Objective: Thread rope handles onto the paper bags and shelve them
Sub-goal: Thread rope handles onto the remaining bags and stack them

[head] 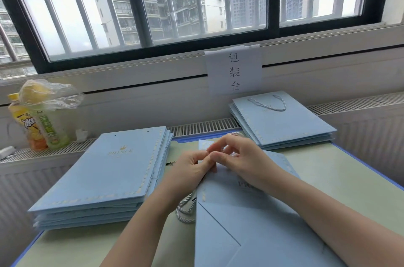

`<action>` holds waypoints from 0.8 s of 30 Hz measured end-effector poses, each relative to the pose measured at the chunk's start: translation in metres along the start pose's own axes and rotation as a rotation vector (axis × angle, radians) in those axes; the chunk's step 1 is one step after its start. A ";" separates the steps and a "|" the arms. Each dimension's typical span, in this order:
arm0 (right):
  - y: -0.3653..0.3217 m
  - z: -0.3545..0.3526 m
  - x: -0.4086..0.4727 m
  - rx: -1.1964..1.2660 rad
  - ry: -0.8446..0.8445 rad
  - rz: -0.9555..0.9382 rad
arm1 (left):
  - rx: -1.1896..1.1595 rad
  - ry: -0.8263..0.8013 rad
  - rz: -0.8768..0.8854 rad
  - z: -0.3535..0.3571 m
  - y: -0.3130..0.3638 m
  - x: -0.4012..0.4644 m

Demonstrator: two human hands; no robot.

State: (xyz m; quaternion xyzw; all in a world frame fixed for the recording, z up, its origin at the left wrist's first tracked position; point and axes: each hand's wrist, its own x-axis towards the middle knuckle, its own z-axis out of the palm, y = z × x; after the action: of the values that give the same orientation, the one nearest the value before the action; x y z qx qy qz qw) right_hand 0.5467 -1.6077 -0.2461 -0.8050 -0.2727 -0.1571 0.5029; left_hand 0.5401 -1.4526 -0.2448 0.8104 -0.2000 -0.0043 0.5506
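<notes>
Threading looks to be the step in hand, and the likeliest slip is the rope end missing or backing out of the small punched hole near the top edge of the paper bag (pixel 251 205), which lies flat on the surface (pixel 349 179) in front of the person; a frayed tip or a bag that shifts under the fingers would cause it. Pulling too hard could also tear the paper round the hole. The left hand (pixel 192 170) is curled, its fingers pressing and pinching at the bag's upper edge, while the right hand (pixel 238 157) is also curled, thumb and forefinger pinched together over the same spot; whether rope sits between those fingertips is too small to tell. A loose coil of rope handle (pixel 185 207) lies beside the bag's left edge, under the left wrist. An unthreaded stack (pixel 105 175) waits to the left, a finished stack (pixel 284 122) far right.
</notes>
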 end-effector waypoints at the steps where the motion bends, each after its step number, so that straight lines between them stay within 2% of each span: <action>1: 0.001 -0.001 0.001 -0.041 0.013 -0.006 | 0.000 0.009 -0.011 0.000 -0.001 0.000; 3: 0.003 -0.003 0.003 -0.097 0.006 -0.025 | -0.026 0.028 -0.034 -0.002 -0.001 0.000; 6: 0.007 -0.005 0.003 -0.242 -0.051 -0.090 | -0.191 0.056 -0.075 -0.005 0.001 0.002; 8: 0.007 -0.004 0.001 -0.263 -0.056 -0.087 | -0.182 0.084 -0.078 -0.007 0.002 0.002; 13: 0.003 -0.011 0.003 -0.046 0.129 0.087 | -0.146 0.094 -0.080 -0.006 0.003 0.001; 19: 0.008 -0.010 0.005 -0.146 0.258 0.162 | -0.131 0.090 -0.099 -0.005 0.003 0.002; 22: 0.011 -0.012 0.006 -0.241 0.333 0.069 | -0.139 0.070 -0.067 -0.004 0.005 0.001; 24: 0.011 -0.011 0.006 -0.334 0.309 -0.034 | -0.114 0.060 -0.019 -0.003 0.006 0.000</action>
State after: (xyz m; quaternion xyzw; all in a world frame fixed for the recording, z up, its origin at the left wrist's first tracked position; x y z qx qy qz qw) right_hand 0.5585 -1.6200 -0.2458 -0.8387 -0.1761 -0.3299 0.3959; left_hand 0.5390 -1.4516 -0.2387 0.7793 -0.1748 0.0033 0.6017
